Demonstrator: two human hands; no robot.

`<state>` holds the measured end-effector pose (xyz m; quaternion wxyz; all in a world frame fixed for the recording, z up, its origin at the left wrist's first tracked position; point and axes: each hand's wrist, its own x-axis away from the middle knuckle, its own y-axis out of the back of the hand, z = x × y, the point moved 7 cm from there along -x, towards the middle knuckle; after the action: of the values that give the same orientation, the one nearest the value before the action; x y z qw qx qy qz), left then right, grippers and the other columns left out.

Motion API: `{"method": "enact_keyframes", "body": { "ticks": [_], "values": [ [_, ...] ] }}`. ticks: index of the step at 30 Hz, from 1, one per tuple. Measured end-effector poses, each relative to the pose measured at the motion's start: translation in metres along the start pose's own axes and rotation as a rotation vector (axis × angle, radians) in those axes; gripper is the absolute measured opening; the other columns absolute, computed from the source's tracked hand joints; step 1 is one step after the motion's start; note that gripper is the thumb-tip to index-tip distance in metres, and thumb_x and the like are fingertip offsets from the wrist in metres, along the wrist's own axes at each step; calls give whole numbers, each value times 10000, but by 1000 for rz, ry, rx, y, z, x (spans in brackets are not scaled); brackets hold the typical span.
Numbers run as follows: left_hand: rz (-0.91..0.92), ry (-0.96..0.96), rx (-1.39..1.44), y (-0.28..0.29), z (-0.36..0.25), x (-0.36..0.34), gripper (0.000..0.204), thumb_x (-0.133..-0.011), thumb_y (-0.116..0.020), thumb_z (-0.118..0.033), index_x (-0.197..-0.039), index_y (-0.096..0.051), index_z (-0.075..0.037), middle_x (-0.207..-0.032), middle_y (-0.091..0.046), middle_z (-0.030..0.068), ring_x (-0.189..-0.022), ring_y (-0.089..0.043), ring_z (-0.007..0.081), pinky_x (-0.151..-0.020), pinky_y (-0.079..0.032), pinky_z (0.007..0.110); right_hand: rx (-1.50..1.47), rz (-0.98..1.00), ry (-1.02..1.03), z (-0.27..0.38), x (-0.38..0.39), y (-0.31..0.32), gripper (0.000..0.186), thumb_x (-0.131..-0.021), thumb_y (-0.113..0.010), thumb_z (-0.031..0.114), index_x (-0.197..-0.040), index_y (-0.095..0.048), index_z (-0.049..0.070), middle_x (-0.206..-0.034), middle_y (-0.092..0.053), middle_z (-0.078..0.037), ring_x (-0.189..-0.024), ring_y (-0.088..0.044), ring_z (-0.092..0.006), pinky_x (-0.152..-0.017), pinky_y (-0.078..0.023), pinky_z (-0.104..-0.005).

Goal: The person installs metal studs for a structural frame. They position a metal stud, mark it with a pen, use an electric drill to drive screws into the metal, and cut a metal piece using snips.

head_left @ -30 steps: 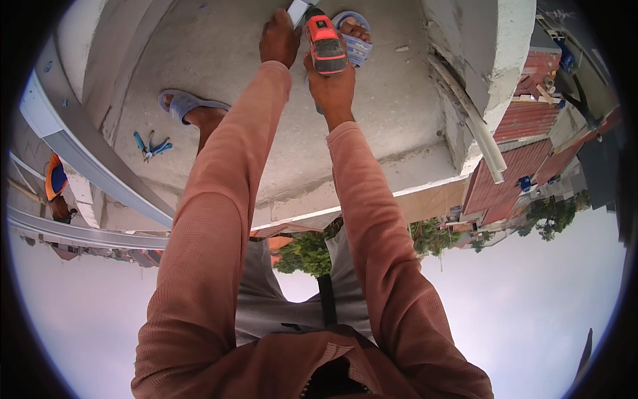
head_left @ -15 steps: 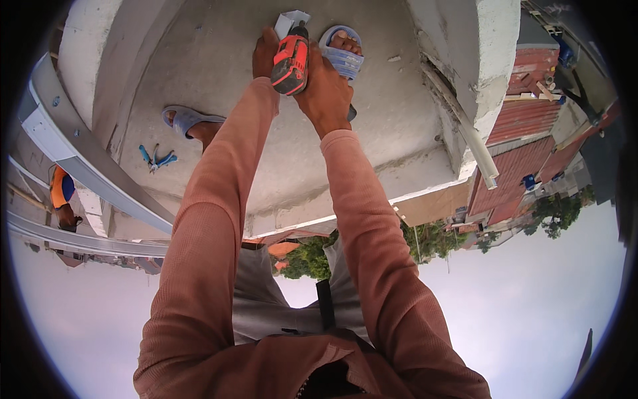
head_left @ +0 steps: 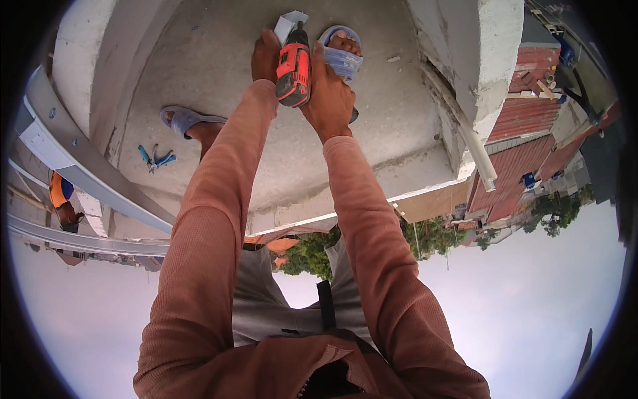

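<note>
A red and black cordless drill is gripped in my right hand, with its dark chuck pointing away from me. The chuck's tip lies against or just over a short, pale grey metal channel; I cannot tell whether they touch. Closed along the channel's left side is my left hand, its fingers partly hidden behind the drill. The drill's handle is mostly covered by my right hand, and a dark end of it shows beside the wrist.
My feet, in blue-grey slippers, stand on a concrete floor. Blue-handled pliers lie at left. Low concrete walls flank the floor. A pipe runs along the right wall, a long metal beam at left. Another person is beyond.
The drill's rear end has swung slightly to the right and toward me, so the drill stands straighter in view. My right hand has shifted slightly with it. The left hand stays by the channel.
</note>
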<state>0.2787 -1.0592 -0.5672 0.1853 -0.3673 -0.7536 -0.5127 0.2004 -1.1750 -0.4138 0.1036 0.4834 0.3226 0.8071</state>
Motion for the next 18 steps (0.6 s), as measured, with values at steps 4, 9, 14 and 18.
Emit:
{"method": "enact_keyframes", "body": {
  "ticks": [4, 9, 14, 18],
  "values": [
    [9, 13, 0, 5, -9, 2, 347, -931, -634, -222, -1133, -421, -37, -1102, -619, 310, -1026, -637, 519, -868, -543, 577, 3, 18, -25, -4, 1, -2, 915, -819, -775, 290, -1568, -281, 110, -1162, -707, -173, -941, -713, -430, -769, -573, -537],
    [-20, -4, -35, -2, 1, -5, 353, -932, -633, -224, -1137, -417, -34, -1103, -618, 307, -1020, -639, 518, -865, -550, 571, 21, -21, -51, 1, -3, 3, 912, -836, -755, 293, -1582, -256, 137, -1192, -708, -179, -935, -721, -428, -768, -573, -540],
    [10, -15, -30, 0, 0, -2, 348, -945, -614, -225, -1150, -410, -32, -1113, -623, 312, -1018, -638, 522, -873, -549, 569, -71, 57, -99, 7, -2, 2, 898, -841, -745, 293, -1590, -258, 200, -1209, -711, -175, -1003, -706, -449, -840, -552, -572],
    [38, 31, 25, 1, 1, -8, 345, -949, -613, -221, -1160, -414, -35, -1124, -626, 317, -1025, -638, 519, -886, -546, 567, -150, 49, -132, 1, -4, -10, 892, -830, -757, 295, -1581, -283, 201, -1257, -690, -180, -1099, -661, -477, -891, -542, -572]
  ]
}}
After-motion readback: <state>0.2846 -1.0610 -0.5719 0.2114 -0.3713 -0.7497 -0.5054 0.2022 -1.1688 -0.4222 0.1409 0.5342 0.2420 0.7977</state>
